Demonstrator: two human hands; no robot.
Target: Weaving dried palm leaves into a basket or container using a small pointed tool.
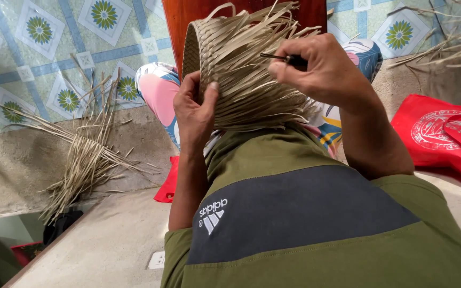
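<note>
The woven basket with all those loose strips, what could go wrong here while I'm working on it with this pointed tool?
The thin dark tool in the right hand points toward the left hand pressed on the woven basket; a slip could prick those fingers. The loose strips fan out unsecured, so they might snag, bend or crack.
</note>
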